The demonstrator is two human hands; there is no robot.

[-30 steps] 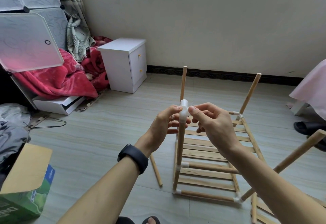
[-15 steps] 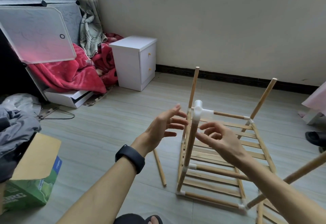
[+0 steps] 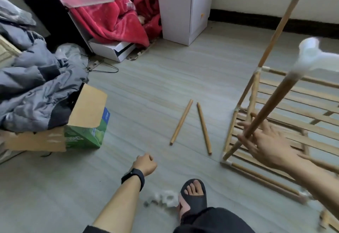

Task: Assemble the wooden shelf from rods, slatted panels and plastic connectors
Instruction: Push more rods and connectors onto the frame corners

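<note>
The half-built shelf (image 3: pixel 286 121) lies on its side on the floor at the right, its slatted panels (image 3: pixel 297 108) facing up and joined to rods by white plastic connectors at the corners. 1 rod (image 3: pixel 279 29) rises from the far left corner and leans toward the wall. A nearer rod (image 3: pixel 271 104) slants up from the front left corner and carries a white connector (image 3: pixel 310 56) on its top end, which is heavily blurred.

The right hand (image 3: pixel 266 144) is at this nearer rod, low on its length, with fingers (image 3: pixel 244 123) reaching across it to the left. The blur is too strong to tell whether they close on the rod or only touch it. The left hand (image 3: pixel 145 165) hangs low above the floor, well apart from the shelf, curled into a fist with nothing visible in it. A black band (image 3: pixel 134 176) sits on that wrist.

2 loose rods (image 3: pixel 181 121) lie on the floor between the hands, near each other and spreading apart toward the person. A small heap of white connectors (image 3: pixel 161 198) lies just beside a foot in a dark slipper (image 3: pixel 192 194).

To the left stand an open cardboard box (image 3: pixel 88 122) and a grey jacket (image 3: pixel 36 86). Farther back are a red blanket (image 3: pixel 113 16) and a white cabinet (image 3: pixel 176 7).
</note>
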